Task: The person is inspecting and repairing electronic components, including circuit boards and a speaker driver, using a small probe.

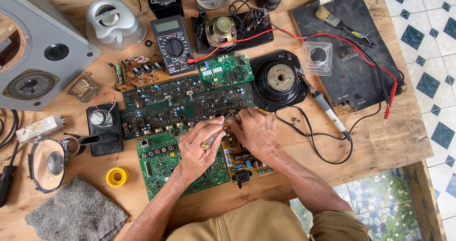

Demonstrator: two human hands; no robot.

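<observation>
left hand [198, 148]: clenched round a brass-tipped tool | right hand [254, 129]: grip unclear, fingertips on orange circuit board [247, 161] | both just below long green board [187, 103]

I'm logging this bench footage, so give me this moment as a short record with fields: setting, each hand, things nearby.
setting: wooden table crowded with electronics parts
left hand: left hand grips a metal-tipped tool over the circuit boards
right hand: right hand rests on the orange circuit board, fingers at the dark green board
nearby: multimeter, soldering iron, yellow solder spool, grey cloth, paintbrush
</observation>
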